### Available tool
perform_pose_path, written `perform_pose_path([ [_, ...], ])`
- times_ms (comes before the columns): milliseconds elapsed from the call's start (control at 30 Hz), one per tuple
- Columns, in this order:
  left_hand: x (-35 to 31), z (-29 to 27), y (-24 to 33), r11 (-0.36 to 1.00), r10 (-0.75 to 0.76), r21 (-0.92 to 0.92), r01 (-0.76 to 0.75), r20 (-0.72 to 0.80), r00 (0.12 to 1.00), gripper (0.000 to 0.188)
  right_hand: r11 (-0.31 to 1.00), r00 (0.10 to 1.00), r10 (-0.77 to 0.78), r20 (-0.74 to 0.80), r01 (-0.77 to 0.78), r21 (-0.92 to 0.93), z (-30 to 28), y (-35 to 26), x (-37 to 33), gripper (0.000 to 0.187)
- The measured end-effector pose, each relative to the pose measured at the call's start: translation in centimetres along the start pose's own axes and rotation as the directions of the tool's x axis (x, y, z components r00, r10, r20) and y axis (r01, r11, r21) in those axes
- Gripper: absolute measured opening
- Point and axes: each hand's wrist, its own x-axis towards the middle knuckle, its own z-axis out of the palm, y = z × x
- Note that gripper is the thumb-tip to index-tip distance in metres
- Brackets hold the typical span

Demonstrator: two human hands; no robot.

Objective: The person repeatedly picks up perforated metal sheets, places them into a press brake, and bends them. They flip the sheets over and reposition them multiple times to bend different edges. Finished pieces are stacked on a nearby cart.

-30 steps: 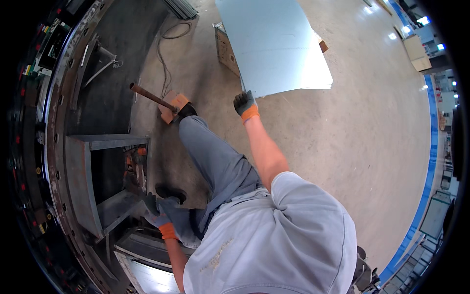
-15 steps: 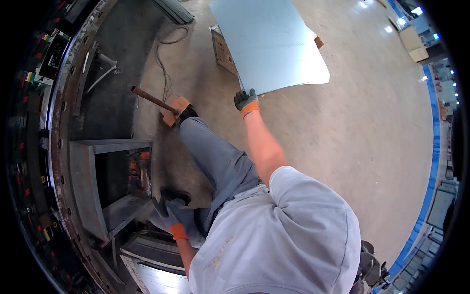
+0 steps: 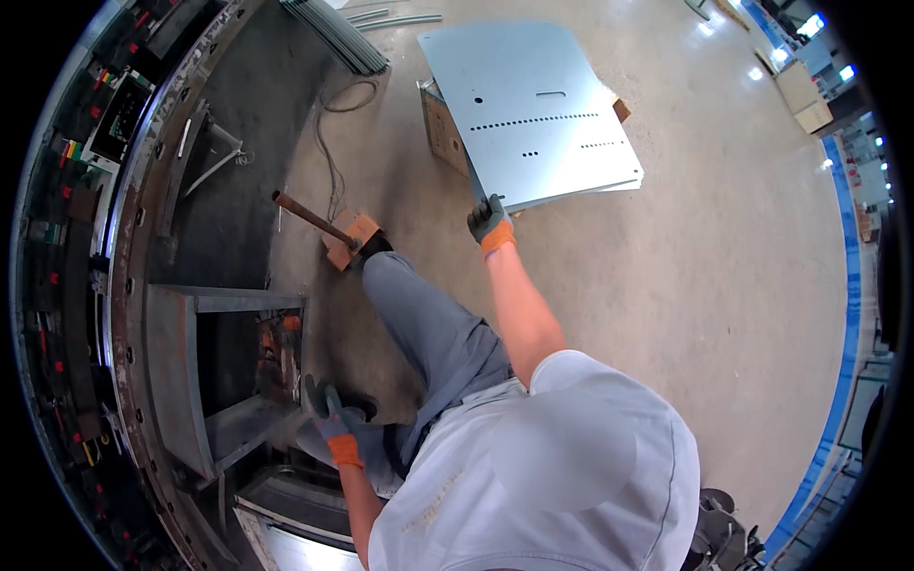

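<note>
A pale metal sheet (image 3: 533, 95) with rows of small holes and a slot lies on top of other sheets. My right hand (image 3: 491, 225), in a dark glove with an orange cuff, has its fingers closed on the sheet's near left corner. My left hand (image 3: 327, 411), gloved the same way, hangs low by my leg with its fingers apart and nothing in them. It is nearest the open grey metal frame (image 3: 174, 381).
A cardboard box (image 3: 444, 128) shows under the sheets. By my shoe stands an orange block (image 3: 350, 240) with a rusty pipe (image 3: 309, 217) slanting from it. A cable (image 3: 328, 152) loops across the floor. Grey metal strips (image 3: 338, 33) lie farther back. A long machine runs along the left.
Holes and a slot now show clearly on the top sheet, which looked almost plain before. My right hand stays at its corner. My left hand's fingers show more spread, and the view has shifted slightly.
</note>
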Motion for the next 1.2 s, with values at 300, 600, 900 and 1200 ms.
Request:
perform_pose_path([
  [300, 14.2, 8.4, 20.7, 0.192, 0.036, -0.664, 0.722, 0.74, 0.671, 0.049, 0.889, 0.974, 0.044, 0.224, 0.064, -0.453, 3.5, -1.0, -18.5, 0.018],
  [600, 17.7, 9.0, 34.8, 0.269, 0.197, -0.591, 0.76, 0.806, 0.558, 0.045, 0.577, 0.775, 0.545, 0.32, -0.069, -0.814, 3.2, -1.2, -36.1, 0.027],
  [900, 16.4, -0.8, 34.9, 0.297, 0.183, -0.666, 0.685, 0.743, 0.643, 0.04, -0.367, 0.619, -0.54, 0.57, 0.437, -0.821, -3.2, -32.3, -17.6, 0.059],
  [1200, 16.8, -6.5, 34.3, 0.882, 0.395, -0.428, -0.2, 0.438, 0.807, 0.041, 0.644, 0.919, -0.024, 0.394, 0.315, -0.697, -18.2, -21.3, -17.8, 0.05],
])
